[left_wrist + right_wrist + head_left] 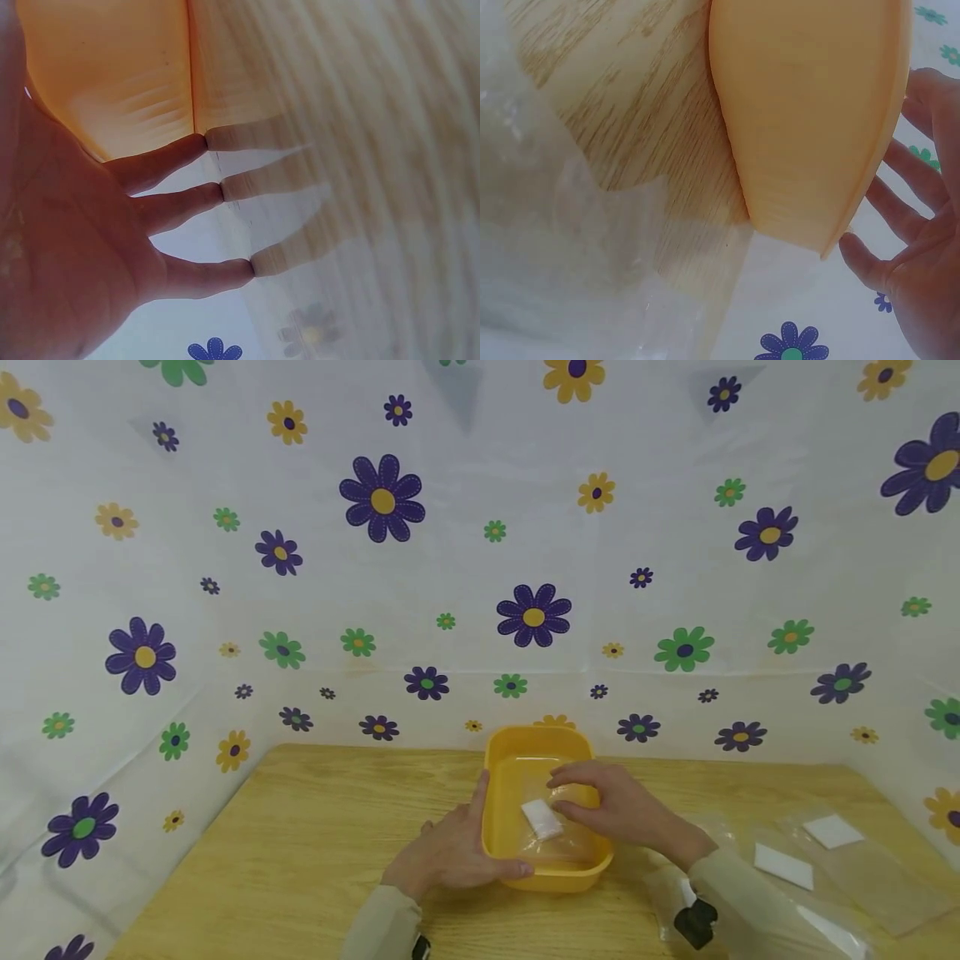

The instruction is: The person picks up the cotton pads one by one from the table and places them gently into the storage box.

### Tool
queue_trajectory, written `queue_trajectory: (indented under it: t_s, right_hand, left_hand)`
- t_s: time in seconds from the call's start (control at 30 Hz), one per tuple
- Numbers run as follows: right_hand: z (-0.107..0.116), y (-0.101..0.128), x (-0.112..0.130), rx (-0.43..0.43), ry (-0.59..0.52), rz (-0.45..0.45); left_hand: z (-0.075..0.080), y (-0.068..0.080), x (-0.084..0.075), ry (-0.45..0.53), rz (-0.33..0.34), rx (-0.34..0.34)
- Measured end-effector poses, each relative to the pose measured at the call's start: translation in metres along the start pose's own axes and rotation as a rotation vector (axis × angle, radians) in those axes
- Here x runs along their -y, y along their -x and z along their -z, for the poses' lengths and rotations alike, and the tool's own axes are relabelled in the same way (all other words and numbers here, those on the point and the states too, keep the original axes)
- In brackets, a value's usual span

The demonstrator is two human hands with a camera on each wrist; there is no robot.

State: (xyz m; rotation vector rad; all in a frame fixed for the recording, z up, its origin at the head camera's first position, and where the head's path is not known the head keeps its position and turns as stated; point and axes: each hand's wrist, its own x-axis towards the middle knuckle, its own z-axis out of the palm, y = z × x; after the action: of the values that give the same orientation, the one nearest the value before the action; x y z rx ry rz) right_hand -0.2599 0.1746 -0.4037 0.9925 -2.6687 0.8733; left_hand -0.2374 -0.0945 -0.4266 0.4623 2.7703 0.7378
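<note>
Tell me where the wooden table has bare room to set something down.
Bare wood lies left of the yellow plastic tub, from the left hand to the table edge. The right side is crowded: clear plastic bags with white labels lie beside the right hand.

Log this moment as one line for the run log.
left hand open, resting against yellow tub left wall | right hand open over tub, fingers on clear bag with white label | spare bags on table, right
</note>
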Motion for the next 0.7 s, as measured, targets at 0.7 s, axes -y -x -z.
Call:
queue_trajectory:
  t_s: [0.7]
  right_hand:
    - [0.028,0.035,-0.004,-0.127,0.357,0.028]
  left_hand:
    - [-0.001,0.000,-0.001,0.020,-0.001,0.004]
